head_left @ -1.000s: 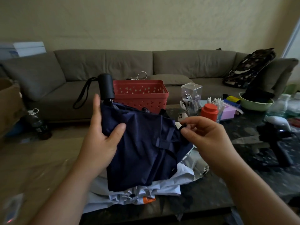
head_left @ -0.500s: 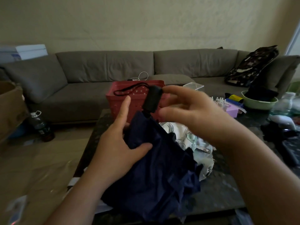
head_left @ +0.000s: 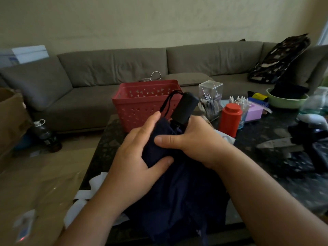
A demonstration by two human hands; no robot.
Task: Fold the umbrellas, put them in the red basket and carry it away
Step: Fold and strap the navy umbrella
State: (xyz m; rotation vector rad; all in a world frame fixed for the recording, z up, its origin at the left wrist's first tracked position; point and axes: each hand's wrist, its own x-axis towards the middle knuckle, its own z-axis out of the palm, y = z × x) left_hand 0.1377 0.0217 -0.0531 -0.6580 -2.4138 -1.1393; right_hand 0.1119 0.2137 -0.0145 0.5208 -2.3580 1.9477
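Grey sofa (head_left: 113,68) runs along the back wall, dark speckled bench (head_left: 284,174) in front of it. Red basket (head_left: 144,103) sits at the bench's far edge, nothing visible inside it.

Navy umbrella (head_left: 177,192) is held over the bench near edge, between both hands. Its black handle (head_left: 184,109) points up and away, tilted right, overlapping the basket's right front corner in view; can't tell if it touches. Wrist strap (head_left: 168,102) loops off the handle's left side.

Left hand (head_left: 134,157): grip closed on the bunched canopy just below the handle, thumb across the front of the fabric, fingers behind it. Right hand (head_left: 197,141): grip closed on the same bundle from the right, thumb pointing left across the fabric, just above the left thumb. So both grips sit at the canopy's top end; the handle sticks out above them, loose fabric hangs below toward the camera.

White fabric (head_left: 83,197) lies on the bench under the navy canopy, showing at left.

Right of the basket: clear box (head_left: 211,96), red bottle (head_left: 229,119), green bowl (head_left: 285,102). Dark bottle (head_left: 45,134) on the floor at left.
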